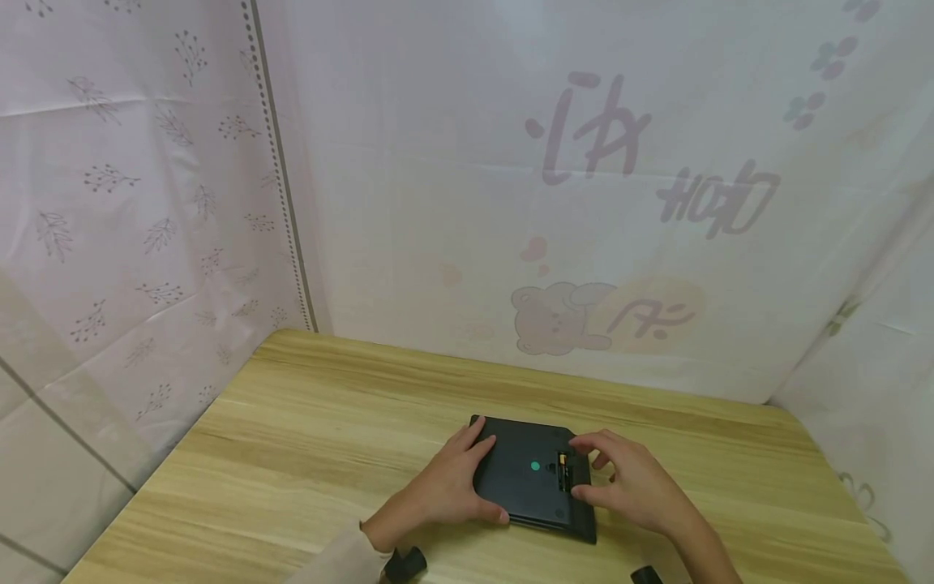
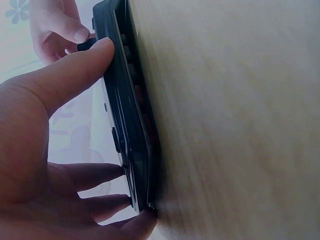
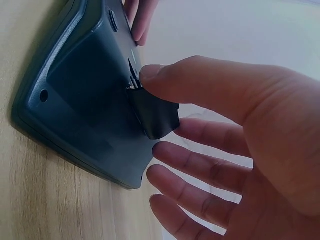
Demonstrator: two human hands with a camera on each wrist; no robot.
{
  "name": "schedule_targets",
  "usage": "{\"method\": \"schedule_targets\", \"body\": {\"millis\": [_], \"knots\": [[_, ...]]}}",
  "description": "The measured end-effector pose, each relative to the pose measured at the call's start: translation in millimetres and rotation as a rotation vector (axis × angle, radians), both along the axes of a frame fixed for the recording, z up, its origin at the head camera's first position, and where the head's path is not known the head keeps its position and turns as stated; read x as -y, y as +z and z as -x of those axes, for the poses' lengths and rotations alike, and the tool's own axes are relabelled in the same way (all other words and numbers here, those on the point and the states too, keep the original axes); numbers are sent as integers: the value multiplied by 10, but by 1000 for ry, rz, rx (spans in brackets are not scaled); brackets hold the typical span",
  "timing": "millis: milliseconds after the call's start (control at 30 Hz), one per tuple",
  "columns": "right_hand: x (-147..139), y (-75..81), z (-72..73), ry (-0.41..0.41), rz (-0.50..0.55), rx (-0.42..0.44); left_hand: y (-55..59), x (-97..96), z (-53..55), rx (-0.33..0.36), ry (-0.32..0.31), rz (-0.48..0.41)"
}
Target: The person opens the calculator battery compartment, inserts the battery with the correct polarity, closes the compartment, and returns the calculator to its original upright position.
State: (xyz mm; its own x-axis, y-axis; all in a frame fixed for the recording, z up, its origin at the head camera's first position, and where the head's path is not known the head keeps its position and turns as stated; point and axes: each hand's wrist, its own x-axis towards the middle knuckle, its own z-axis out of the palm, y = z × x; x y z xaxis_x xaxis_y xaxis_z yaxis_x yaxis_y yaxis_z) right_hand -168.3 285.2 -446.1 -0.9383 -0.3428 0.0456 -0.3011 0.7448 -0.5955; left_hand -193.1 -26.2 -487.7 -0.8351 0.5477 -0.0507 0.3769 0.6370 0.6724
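A black calculator (image 1: 514, 478) lies face down on the wooden table, its keys showing along the underside in the left wrist view. My left hand (image 1: 452, 483) holds it at the left, thumb on the near edge and fingers at the far left corner. On its back, the battery compartment is uncovered, with a battery (image 1: 563, 461) showing inside. Between thumb and index finger, my right hand (image 1: 635, 483) pinches the small black battery cover (image 3: 157, 115), which stands tilted at the compartment. The other right fingers are spread beside the calculator's edge.
The wooden tabletop (image 1: 306, 454) extends around the calculator. Behind it hangs a pale printed curtain (image 1: 416, 203), with another patterned curtain (image 1: 124, 219) along the left side. A green round sticker (image 1: 536, 466) sits on the calculator's back.
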Motion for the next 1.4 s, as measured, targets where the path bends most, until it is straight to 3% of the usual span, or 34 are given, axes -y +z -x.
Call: {"method": "schedule_targets", "body": {"millis": [567, 1100, 1400], "knots": [[38, -39, 0, 23, -2, -47, 1, 17, 5, -8, -12, -9], [62, -62, 23, 55, 3, -35, 4, -4, -8, -18, 2, 10], [81, -63, 14, 27, -28, -39, 4, -5, -9, -16, 0, 11]]}}
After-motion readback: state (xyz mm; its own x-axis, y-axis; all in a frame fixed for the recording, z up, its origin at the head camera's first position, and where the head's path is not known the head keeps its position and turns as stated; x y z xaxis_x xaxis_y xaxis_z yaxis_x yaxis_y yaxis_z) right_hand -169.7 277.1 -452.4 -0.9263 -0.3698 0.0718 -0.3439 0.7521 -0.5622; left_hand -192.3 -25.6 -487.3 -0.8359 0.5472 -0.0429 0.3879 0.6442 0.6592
